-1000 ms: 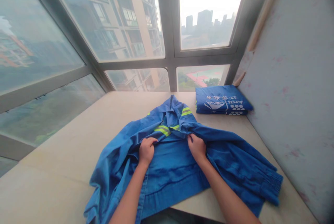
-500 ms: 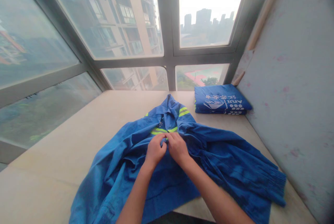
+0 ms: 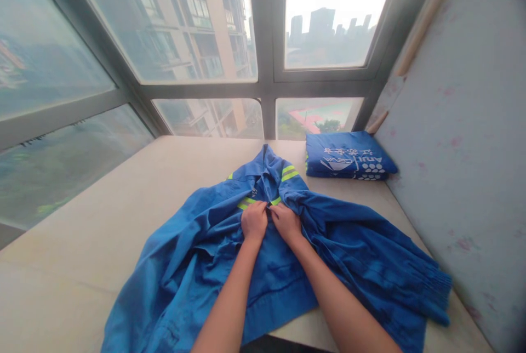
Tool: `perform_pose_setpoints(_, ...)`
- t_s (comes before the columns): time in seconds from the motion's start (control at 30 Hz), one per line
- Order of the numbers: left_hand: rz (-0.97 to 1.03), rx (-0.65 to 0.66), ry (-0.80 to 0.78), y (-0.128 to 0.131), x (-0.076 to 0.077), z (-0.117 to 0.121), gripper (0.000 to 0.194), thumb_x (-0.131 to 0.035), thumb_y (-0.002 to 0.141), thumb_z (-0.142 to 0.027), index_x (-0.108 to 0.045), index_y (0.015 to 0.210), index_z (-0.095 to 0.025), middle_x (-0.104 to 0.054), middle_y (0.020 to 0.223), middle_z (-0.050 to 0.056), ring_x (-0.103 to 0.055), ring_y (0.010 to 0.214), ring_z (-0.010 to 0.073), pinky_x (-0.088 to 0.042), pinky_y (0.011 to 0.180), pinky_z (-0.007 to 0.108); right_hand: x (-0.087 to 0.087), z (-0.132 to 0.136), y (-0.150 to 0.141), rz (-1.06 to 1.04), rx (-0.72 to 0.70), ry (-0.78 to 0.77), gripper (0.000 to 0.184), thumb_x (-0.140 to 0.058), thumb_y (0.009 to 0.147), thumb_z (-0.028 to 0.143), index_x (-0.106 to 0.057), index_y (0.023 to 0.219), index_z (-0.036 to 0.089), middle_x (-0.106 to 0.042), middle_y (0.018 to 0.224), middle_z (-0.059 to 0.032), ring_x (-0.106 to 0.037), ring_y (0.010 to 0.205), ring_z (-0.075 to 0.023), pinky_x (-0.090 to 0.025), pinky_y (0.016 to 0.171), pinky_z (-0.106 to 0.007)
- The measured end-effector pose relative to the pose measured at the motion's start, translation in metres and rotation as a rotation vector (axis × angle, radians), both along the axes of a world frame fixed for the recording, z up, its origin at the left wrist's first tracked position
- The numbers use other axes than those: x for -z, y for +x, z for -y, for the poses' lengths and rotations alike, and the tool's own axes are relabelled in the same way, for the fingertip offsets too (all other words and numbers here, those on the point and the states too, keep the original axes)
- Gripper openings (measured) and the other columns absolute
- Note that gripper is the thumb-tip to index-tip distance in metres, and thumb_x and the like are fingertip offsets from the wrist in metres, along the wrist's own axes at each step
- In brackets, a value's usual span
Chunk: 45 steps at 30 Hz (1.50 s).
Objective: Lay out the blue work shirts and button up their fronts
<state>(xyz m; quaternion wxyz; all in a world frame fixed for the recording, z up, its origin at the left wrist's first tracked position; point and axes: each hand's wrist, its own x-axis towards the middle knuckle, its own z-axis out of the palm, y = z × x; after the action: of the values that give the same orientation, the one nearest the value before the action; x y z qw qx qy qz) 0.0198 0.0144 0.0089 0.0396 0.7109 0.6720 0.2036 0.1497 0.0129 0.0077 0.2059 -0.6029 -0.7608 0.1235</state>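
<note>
A blue work jacket (image 3: 197, 254) with yellow-green reflective stripes lies spread on a beige ledge (image 3: 102, 205), collar away from me. My left hand (image 3: 253, 220) and my right hand (image 3: 285, 222) are side by side at the jacket's chest, just below the stripes. Both are closed, each pinching one front edge of the jacket, and the two edges meet between them. The sleeves spill out to the left and right, and the right cuff reaches toward the wall.
A stack of folded blue garments (image 3: 347, 155) with white print sits at the back right corner. Large windows (image 3: 184, 24) close off the far and left sides. A pale wall (image 3: 464, 134) runs along the right. The ledge's front edge is near my arms.
My hands, apart on the two front edges a second ago, have come together at the chest and slid up toward the stripes, bringing the jacket's front closed.
</note>
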Motion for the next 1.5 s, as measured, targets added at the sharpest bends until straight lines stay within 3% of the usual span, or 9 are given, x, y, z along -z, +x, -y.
perform_pose_setpoints(0.23,-0.003,0.067,-0.023,-0.002,-0.001,-0.008,0.029,-0.047,0.092,-0.018,-0.073,0.104,-0.025,-0.07,0.101,0.005,-0.06,0.096,0.0223,-0.044,0.083,0.033,0.003,0.001,-0.002,0.018,0.066,0.044,0.032,-0.039,0.101,0.028,-0.066,0.119,0.027,-0.071,0.105,-0.0046,-0.066,0.092,-0.017,-0.044,0.074,-0.021)
perform_pose_setpoints(0.43,0.01,0.157,-0.033,-0.007,-0.002,-0.013,0.028,-0.046,0.092,-0.019,-0.072,0.1,-0.025,-0.068,0.1,0.006,-0.058,0.096,0.0225,-0.043,0.082,0.034,-0.004,-0.007,-0.008,0.065,0.1,-0.014,0.032,-0.039,0.101,0.027,-0.071,0.105,0.023,-0.073,0.099,-0.0072,-0.066,0.087,-0.0156,-0.043,0.072,-0.02)
perform_pose_setpoints(0.63,0.066,0.206,-0.014,-0.011,0.002,-0.014,0.027,-0.046,0.093,-0.02,-0.071,0.102,-0.024,-0.068,0.101,0.006,-0.058,0.096,0.0224,-0.044,0.084,0.035,-0.007,-0.018,-0.003,-0.064,0.131,-0.166,0.032,-0.041,0.099,0.033,-0.071,0.11,0.027,-0.075,0.098,-0.0046,-0.069,0.084,-0.0163,-0.045,0.069,-0.022)
perform_pose_setpoints(0.83,0.189,0.216,0.046,-0.013,0.004,-0.01,0.026,-0.049,0.091,-0.019,-0.072,0.101,-0.026,-0.07,0.098,0.005,-0.061,0.095,0.0212,-0.047,0.087,0.034,0.001,-0.021,-0.002,-0.249,0.248,-0.138,0.034,-0.044,0.096,0.031,-0.068,0.119,0.026,-0.075,0.101,-0.0069,-0.07,0.09,-0.0197,-0.049,0.078,-0.026)
perform_pose_setpoints(0.93,0.288,0.151,0.107,-0.015,0.006,-0.006,0.027,-0.046,0.092,-0.018,-0.071,0.102,-0.025,-0.071,0.102,0.005,-0.062,0.099,0.0199,-0.048,0.09,0.033,0.005,-0.029,0.002,-0.541,0.348,-0.116,0.033,-0.047,0.092,0.03,-0.072,0.112,0.022,-0.075,0.102,-0.0085,-0.069,0.096,-0.0218,-0.049,0.085,-0.029)
perform_pose_setpoints(1.03,0.398,-0.008,0.194,-0.023,0.01,-0.003,0.028,-0.041,0.095,-0.021,-0.065,0.107,-0.021,-0.07,0.108,0.008,-0.063,0.104,0.0205,-0.048,0.095,0.035,0.009,-0.041,0.013,-0.854,0.429,-0.094,0.034,-0.051,0.085,0.034,-0.075,0.102,0.017,-0.075,0.101,-0.0098,-0.067,0.099,-0.0243,-0.048,0.089,-0.031)
perform_pose_setpoints(1.2,0.535,-0.315,0.289,-0.049,0.014,0.001,0.026,-0.039,0.094,-0.026,-0.057,0.11,-0.017,-0.068,0.102,0.014,-0.065,0.098,0.026,-0.051,0.088,0.041,0.015,-0.054,0.035,-1.05,0.474,-0.126,0.045,-0.05,0.08,0.044,-0.074,0.1,0.011,-0.075,0.098,-0.0102,-0.067,0.089,-0.0223,-0.052,0.08,-0.029)
perform_pose_setpoints(1.37,0.643,-0.356,0.321,-0.058,0.008,0.007,0.022,-0.048,0.088,-0.027,-0.061,0.103,-0.02,-0.07,0.094,0.008,-0.067,0.09,0.022,-0.054,0.084,0.036,0.011,-0.051,0.037,-1.158,0.475,-0.178,0.044,-0.056,0.072,0.044,-0.074,0.094,0.011,-0.075,0.09,-0.0077,-0.067,0.084,-0.0207,-0.052,0.074,-0.029)
perform_pose_setpoints(1.5,0.692,-0.352,0.359,-0.068,-0.014,0.006,0.026,-0.051,0.087,-0.029,-0.064,0.106,-0.017,-0.071,0.088,0.007,-0.068,0.084,0.0198,-0.055,0.08,0.033,-0.007,-0.044,0.033,-1.213,0.409,-0.262,0.034,-0.065,0.064,0.038,-0.074,0.085,0.012,-0.073,0.076,-0.0054,-0.067,0.074,-0.0212,-0.052,0.066,-0.029)
